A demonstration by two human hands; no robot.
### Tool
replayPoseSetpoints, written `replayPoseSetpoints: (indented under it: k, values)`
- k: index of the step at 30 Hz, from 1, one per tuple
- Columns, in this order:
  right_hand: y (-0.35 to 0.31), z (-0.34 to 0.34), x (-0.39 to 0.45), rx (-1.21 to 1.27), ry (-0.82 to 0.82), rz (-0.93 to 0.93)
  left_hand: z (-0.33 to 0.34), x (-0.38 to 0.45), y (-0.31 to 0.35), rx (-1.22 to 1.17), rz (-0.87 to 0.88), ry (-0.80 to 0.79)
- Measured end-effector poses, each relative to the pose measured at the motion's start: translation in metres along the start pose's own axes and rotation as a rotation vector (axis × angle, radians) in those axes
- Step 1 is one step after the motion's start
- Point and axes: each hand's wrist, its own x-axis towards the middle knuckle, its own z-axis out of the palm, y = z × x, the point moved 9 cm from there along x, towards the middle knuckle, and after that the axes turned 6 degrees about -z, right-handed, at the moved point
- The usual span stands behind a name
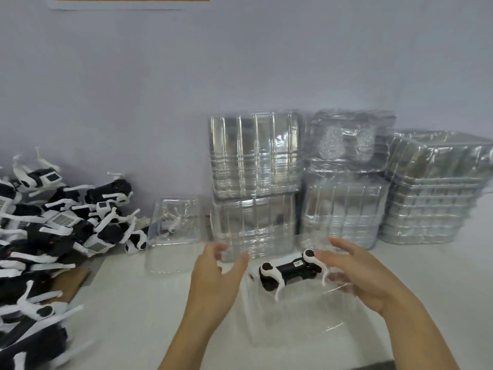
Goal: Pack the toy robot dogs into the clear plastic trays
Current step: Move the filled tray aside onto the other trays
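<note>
both hands (217, 279) (354, 273) forward, fingers (338, 243) spread.

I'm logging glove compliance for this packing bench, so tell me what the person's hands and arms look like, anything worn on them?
Both are bare. The left hand and right hand wear no gloves, and no rings, watch or bracelets show. Both forearms are uncovered down to the bottom edge of the picture, with no sleeve in view. The picture is slightly blurred, so very small marks could be missed.
</note>
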Motion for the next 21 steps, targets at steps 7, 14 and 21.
replayPoseSetpoints:
  k: [7,14,21]
  values:
    - [0.000,-0.027,0.006,-0.222,0.063,-0.058,0.050,-0.007,-0.007,0.196,-0.107,-0.142]
    - [-0.046,-0.070,-0.015,-0.251,0.478,-0.308,0.102,-0.009,0.021,0.099,-0.031,-0.205]
    - [-0.065,-0.075,-0.036,-0.158,0.711,-0.458,0.153,-0.027,0.027,-0.067,-0.047,-0.489]
